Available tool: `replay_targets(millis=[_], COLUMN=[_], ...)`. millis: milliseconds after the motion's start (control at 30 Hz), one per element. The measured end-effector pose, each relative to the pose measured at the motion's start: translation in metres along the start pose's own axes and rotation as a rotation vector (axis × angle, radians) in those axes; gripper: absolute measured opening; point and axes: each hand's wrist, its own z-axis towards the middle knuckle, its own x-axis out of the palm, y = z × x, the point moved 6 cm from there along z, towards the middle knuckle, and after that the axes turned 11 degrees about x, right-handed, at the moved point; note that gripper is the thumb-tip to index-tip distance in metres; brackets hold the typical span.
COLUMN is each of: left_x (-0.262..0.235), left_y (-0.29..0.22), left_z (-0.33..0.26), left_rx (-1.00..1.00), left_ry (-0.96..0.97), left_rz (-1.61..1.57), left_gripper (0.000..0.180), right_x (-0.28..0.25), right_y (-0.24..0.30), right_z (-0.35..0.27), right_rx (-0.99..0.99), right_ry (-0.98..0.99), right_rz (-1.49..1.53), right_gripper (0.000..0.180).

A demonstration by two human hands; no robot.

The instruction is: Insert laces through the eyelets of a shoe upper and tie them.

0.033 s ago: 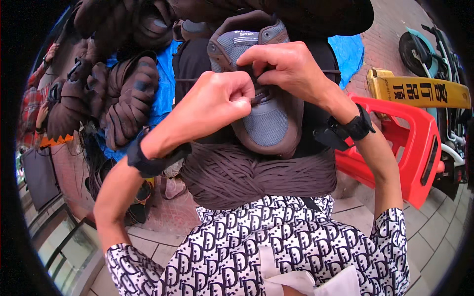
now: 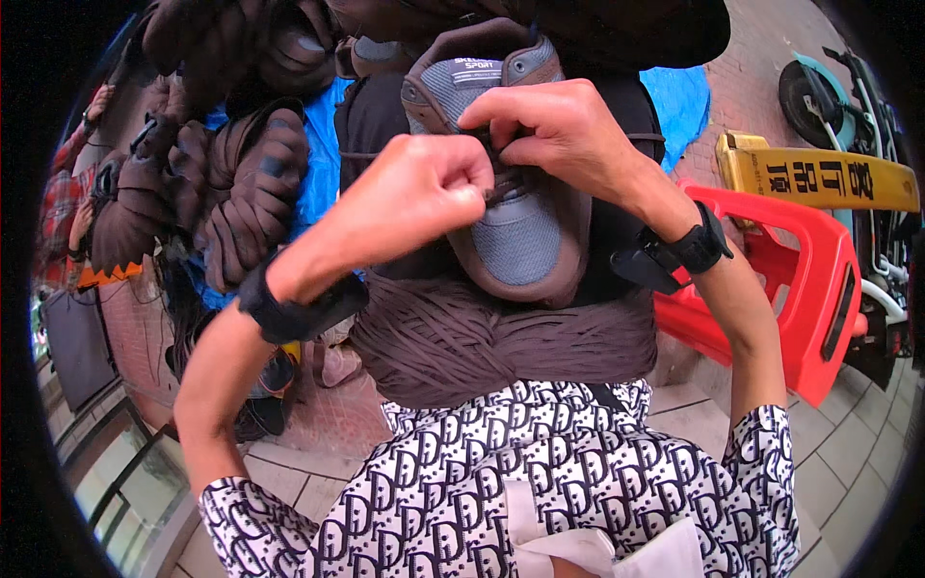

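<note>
A grey and brown sports shoe (image 2: pixel 520 249) lies in front of me, toe toward me, its tongue standing up at the far end. Over its lacing, my left hand (image 2: pixel 424 188) is closed in a pinch, thumb and forefinger together. My right hand (image 2: pixel 564 135) pinches at the eyelets just beyond and to the right. A dark brown shoelace (image 2: pixel 508 185) crosses the shoe between them; the fingers partly hide it. Nearer me, a thick bundle of brown laces (image 2: pixel 578 347) lies across my lap.
Strung bunches of dark brown shoes (image 2: pixel 255 188) are heaped at the left, beside a blue sheet (image 2: pixel 328 144). A red plastic stool (image 2: pixel 819 299) stands at the right near a yellow board (image 2: pixel 819 178) and parked two-wheelers (image 2: pixel 819 106). Another person's red checked sleeve (image 2: pixel 60 202) shows far left.
My left hand and forearm have shifted slightly left. The shoe has moved very slightly left too, and both hands keep their pinch.
</note>
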Motion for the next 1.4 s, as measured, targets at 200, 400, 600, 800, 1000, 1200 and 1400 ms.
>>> replay_targets(millis=[200,400,600,800,1000,1200,1400], left_x=[-0.008,-0.008,-0.011,-0.017,-0.022,-0.011,-0.014], left_y=[-0.006,-0.023,-0.013,-0.020,-0.032,-0.043,-0.041], left_z=[0.004,-0.006,-0.009,-0.021,-0.024,-0.008,-0.002], left_rx=[0.041,0.331,0.191,0.284,0.417,0.536,0.544], left_ry=[-0.069,-0.308,-0.269,-0.340,-0.521,-0.346,-0.231], left_rz=[0.110,0.631,0.552,0.598,0.962,1.113,1.280], left_gripper=[0.009,0.017,0.015,0.022,0.030,0.020,0.010], right_x=[-0.002,-0.013,-0.012,-0.039,-0.042,-0.031,-0.028], right_y=[-0.009,-0.023,-0.032,-0.050,-0.019,0.004,-0.003], right_z=[0.003,-0.002,-0.010,-0.025,-0.036,-0.016,-0.009], right_rx=[0.199,0.439,0.509,0.481,0.111,-0.059,-0.016], right_ry=[0.149,0.309,0.230,-0.089,-0.147,-0.085,-0.091], right_rz=[0.093,0.405,0.499,0.337,-0.008,-0.014,-0.023], right_gripper=[0.040,0.043,0.041,0.037,0.031,0.029,0.033])
